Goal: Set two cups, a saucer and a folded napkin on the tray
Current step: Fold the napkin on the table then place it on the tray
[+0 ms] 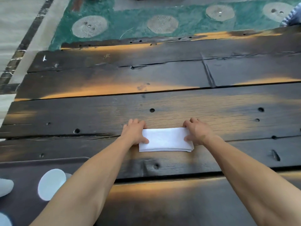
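Note:
A white folded napkin (pixel 166 140) lies flat on the dark wooden table (pixel 228 111), its layered edges facing me. My left hand (pixel 135 132) grips the napkin's left end, thumb on top and fingers curled at the far edge. My right hand (pixel 197 132) grips the right end the same way. A dark tray (pixel 19 172) sits at the lower left, partly hidden by my left forearm. On it are a pale blue cup (pixel 51 184) and two more pale pieces, one at the left edge (pixel 4 187) and one in the bottom corner (pixel 4 219), both cut off by the frame.
The table is made of wide dark planks with gaps, knots and bolt holes. Beyond its far edge lies a green floor (pixel 123 25) with round grey stones. A grey paved strip runs along the left. A striped cloth (pixel 291 15) shows at the top right corner.

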A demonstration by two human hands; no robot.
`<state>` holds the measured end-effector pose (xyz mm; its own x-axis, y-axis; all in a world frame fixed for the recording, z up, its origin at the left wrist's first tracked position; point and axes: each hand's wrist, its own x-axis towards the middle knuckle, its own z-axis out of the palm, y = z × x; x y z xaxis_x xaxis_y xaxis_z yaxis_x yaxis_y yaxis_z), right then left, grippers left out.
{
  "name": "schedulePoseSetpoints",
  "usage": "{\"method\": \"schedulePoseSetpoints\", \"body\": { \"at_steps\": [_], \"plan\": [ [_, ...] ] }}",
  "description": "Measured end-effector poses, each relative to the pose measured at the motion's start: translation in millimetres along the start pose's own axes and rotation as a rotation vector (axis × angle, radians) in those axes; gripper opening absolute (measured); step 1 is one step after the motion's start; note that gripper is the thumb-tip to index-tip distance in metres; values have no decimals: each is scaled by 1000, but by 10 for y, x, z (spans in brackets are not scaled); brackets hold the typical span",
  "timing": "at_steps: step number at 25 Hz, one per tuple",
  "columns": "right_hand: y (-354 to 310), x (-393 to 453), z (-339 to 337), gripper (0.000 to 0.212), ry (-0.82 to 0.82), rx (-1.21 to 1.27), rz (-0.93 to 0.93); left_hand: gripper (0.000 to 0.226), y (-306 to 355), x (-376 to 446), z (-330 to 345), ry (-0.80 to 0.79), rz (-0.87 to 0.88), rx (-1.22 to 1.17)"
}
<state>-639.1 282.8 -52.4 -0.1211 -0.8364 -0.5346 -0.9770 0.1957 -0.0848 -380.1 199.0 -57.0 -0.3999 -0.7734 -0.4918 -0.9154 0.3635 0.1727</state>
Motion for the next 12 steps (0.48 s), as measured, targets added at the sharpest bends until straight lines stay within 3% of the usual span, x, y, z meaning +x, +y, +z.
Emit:
{"method": "schedulePoseSetpoints", "body": {
  "at_steps": [4, 7, 12],
  "plan": [
    [17, -37, 70, 46, 39, 170, 78, 46, -31, -2, -14, -40, -60, -45],
    [23, -120, 134, 38, 39, 461, 179, 27, -76, -114, 34, -34, -135, -307],
    [-34, -402, 203, 23, 80, 960, 302, 15, -9, -535, 11, 68, -234, -820]
  ]
}}
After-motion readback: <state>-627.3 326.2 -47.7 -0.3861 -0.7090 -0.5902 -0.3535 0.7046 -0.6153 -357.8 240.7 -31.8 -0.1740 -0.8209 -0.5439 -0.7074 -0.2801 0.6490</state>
